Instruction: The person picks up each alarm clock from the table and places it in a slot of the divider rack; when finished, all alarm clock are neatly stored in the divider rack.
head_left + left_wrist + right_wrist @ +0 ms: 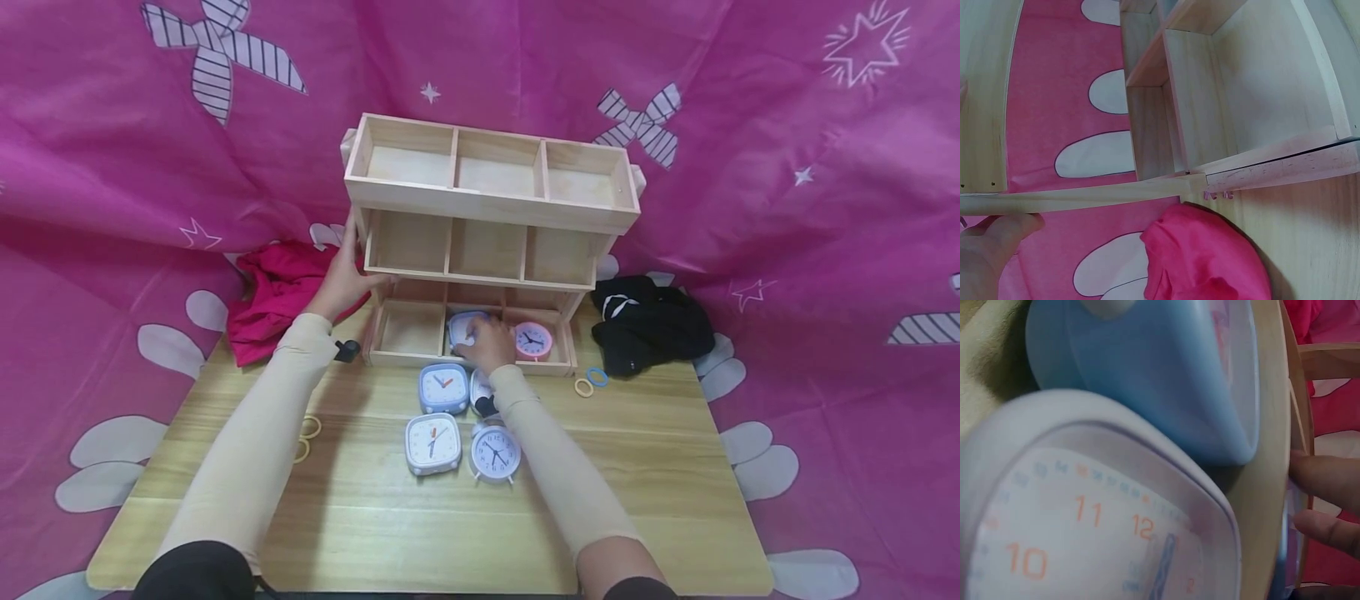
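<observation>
Background: pink curtain printed with white bows and stars. Work surface: wood-grain table. Forward of both forearms stands a wooden rack with three tiers, each divided into three compartments.

Left hand: clamped on the left side of the rack, thumb in front, fingers along the outer side. A crumpled red cloth lies directly to the left of this hand. A pair of yellow rings lies nearer the person than this hand, beside the left forearm.

Right hand: at the lowest tier, touching the lilac-blue clock in the middle compartment. The hand covers the right part of the clock; whether thumb and fingers pinch it or only rest on it, cannot tell. Immediately right of this hand, the pink clock stands in the right compartment.

Four clocks occupy the table on the near side of the right hand: square blue clock, near left; half-hidden clock, partly covered at the right wrist; square white clock, farther back on the left; round white clock, on legs beside the right forearm. Right of this hand lie a tan ring and a blue ring; farther right, a black garment.
</observation>
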A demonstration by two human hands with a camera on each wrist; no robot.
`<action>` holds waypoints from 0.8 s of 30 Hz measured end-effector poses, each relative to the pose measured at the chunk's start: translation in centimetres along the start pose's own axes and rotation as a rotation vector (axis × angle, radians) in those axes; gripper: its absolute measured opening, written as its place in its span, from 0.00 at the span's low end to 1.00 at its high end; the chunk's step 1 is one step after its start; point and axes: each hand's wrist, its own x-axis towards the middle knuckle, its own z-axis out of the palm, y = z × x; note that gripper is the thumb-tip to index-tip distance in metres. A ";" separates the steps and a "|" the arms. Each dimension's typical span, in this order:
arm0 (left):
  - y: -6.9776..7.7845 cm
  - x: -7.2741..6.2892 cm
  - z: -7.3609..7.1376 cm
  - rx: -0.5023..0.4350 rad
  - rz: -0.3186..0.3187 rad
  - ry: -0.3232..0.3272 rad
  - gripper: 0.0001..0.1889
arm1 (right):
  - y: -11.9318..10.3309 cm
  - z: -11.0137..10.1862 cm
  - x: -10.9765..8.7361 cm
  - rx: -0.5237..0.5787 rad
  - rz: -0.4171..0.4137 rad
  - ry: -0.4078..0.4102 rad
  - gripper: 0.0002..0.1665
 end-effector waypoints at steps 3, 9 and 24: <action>0.1 0.0 0.0 0.012 -0.004 -0.004 0.74 | -0.1 -0.8 -0.7 0.104 -0.003 -0.025 0.23; 0.6 0.2 0.1 0.008 -0.003 -0.017 0.74 | 0.5 -1.9 -2.7 0.277 -0.028 0.006 0.25; 0.1 0.0 0.0 0.051 -0.012 -0.006 0.73 | 1.7 -5.5 -13.4 0.220 -0.121 0.195 0.23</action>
